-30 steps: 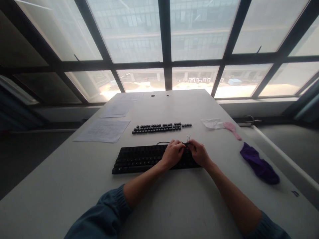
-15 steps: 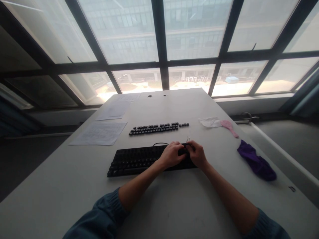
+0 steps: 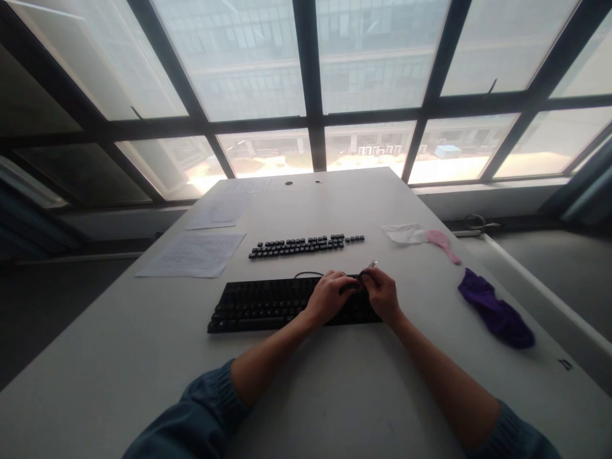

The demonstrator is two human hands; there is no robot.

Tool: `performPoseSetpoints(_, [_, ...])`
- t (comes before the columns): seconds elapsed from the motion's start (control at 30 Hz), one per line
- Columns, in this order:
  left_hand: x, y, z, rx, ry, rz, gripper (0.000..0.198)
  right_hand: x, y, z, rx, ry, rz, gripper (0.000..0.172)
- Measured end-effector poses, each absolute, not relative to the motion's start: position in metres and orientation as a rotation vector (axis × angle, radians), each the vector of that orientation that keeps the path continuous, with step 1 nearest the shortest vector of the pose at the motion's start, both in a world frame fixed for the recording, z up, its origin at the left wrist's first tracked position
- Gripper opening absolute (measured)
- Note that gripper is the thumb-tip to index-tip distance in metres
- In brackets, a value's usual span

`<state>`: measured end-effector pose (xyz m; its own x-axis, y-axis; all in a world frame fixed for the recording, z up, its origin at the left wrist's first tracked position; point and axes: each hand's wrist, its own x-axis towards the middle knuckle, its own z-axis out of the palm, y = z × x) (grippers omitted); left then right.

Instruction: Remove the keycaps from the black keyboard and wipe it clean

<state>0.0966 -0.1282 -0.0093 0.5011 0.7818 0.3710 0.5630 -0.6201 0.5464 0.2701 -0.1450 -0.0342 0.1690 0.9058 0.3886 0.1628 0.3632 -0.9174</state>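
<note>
A black keyboard [image 3: 262, 306] lies on the white table, its right part under my hands. My right hand [image 3: 382, 294] is closed over the keyboard's upper right end, gripping what looks like a keycap puller [image 3: 374, 263], whose pale wire prongs point up and to the right. Close beside it, my left hand [image 3: 329, 296] has its fingers curled together above the keys, tips near the right hand's fingers; whatever they pinch is too dark and small to make out. Beyond the keyboard, loose black keycaps [image 3: 296, 247] stand in rows.
Sheets of paper [image 3: 191, 255] lie at the left. To the right are a crumpled white wrapper [image 3: 404, 234], a pink hairbrush [image 3: 444, 245], a purple cloth bag [image 3: 497, 309] and a small dark item [image 3: 565, 364] near the edge. A cable [image 3: 308, 274] loops behind the keyboard.
The prongs of the puller have swung from upright to slanting right as my right hand turned. My left hand stays over the keyboard, and the camera view has shifted slightly.
</note>
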Motion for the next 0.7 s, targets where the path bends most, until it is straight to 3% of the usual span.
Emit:
performPoseSetpoints(0.2, [0.096, -0.131, -0.007, 2.339, 1.076, 0.911, 0.040, 0.266, -0.148, -0.026, -1.156, -1.275, 0.687, 0.024])
performPoseSetpoints(0.4, [0.097, -0.132, -0.007, 2.590, 1.016, 0.795, 0.018, 0.268, -0.144, -0.026, -1.157, -1.201, 0.748, 0.028])
performPoseSetpoints(0.7, [0.095, -0.128, 0.005, 2.226, 1.005, 0.976, 0.014, 0.266, -0.144, -0.028, -1.103, -1.278, 0.730, 0.024])
